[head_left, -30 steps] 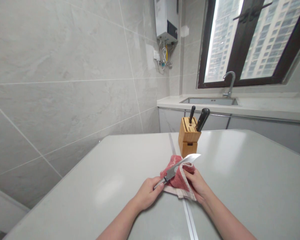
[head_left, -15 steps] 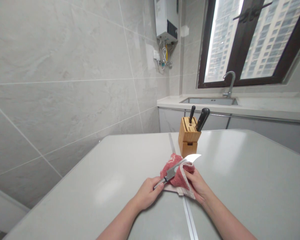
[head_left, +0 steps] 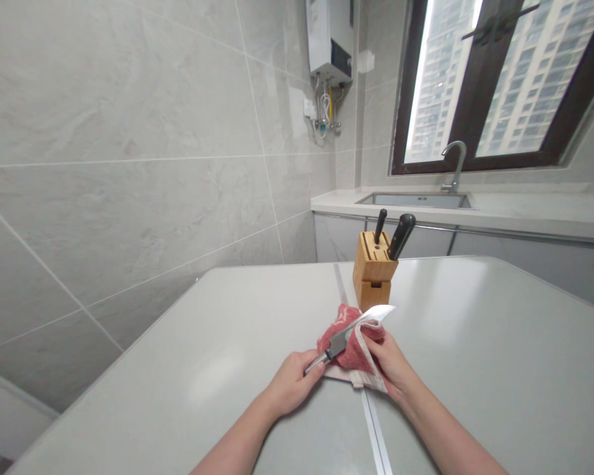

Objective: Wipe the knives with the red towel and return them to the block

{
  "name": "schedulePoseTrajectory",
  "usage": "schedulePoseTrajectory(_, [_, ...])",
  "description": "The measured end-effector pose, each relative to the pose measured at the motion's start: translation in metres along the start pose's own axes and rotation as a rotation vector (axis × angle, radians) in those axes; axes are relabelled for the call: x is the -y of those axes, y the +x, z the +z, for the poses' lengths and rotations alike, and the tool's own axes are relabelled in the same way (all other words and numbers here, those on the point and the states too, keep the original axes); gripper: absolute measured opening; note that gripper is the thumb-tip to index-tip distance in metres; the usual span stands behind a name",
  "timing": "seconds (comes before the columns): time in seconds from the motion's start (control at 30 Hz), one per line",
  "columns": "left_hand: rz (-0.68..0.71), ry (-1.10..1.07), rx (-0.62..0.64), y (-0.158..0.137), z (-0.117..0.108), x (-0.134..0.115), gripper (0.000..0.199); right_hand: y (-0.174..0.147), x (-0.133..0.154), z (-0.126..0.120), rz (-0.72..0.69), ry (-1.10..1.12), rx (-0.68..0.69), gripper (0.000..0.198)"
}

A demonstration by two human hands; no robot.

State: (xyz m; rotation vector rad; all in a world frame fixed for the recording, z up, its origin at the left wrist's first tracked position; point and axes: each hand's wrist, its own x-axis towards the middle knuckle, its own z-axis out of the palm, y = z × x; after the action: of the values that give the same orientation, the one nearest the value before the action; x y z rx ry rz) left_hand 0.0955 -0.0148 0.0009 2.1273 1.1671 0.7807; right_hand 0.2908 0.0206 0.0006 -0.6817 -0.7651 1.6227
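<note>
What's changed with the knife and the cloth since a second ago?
Very little: the loose lower edge of the red-and-white cloth has shifted slightly away from the wearer. Nothing was taken up or let go. The left hand still grips the knife, the right hand still holds the cloth, and the knife block stayed put.

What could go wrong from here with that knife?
1. Finger cut: the right hand grips the folded red cloth close against the knife, so a slip might bring its fingers onto the edge.
2. Exposed tip: the blade tip sticks out past the cloth, so a forward push by the left hand on the handle might nick the wooden knife block beyond.
</note>
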Motion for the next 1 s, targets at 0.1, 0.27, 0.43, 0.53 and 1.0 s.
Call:
schedulePoseTrajectory(0.1, [-0.001,0.000,0.003,0.0003,-0.0005,-0.0002,0.041,0.0001,0.0006,-0.0006,-0.003,-0.010,0.001,0.033])
schedulePoseTrajectory(0.27, [0.000,-0.008,0.005,-0.0002,-0.0015,-0.0025,0.042,0.0000,0.0016,-0.0007,-0.009,-0.040,-0.001,0.030])
schedulePoseTrajectory(0.43, [0.012,-0.011,-0.002,-0.0002,-0.0016,-0.0029,0.040,-0.0008,0.0022,0.0006,-0.025,-0.077,-0.001,0.029])
schedulePoseTrajectory(0.53, [0.020,-0.008,-0.005,0.0000,-0.0021,-0.0032,0.040,-0.0010,0.0029,0.0018,-0.033,-0.098,-0.002,0.029])
schedulePoseTrajectory(1.0, [-0.008,-0.021,-0.083,-0.0020,0.0002,0.0006,0.010,-0.0079,-0.0050,0.0084,0.036,-0.138,0.116,0.025])
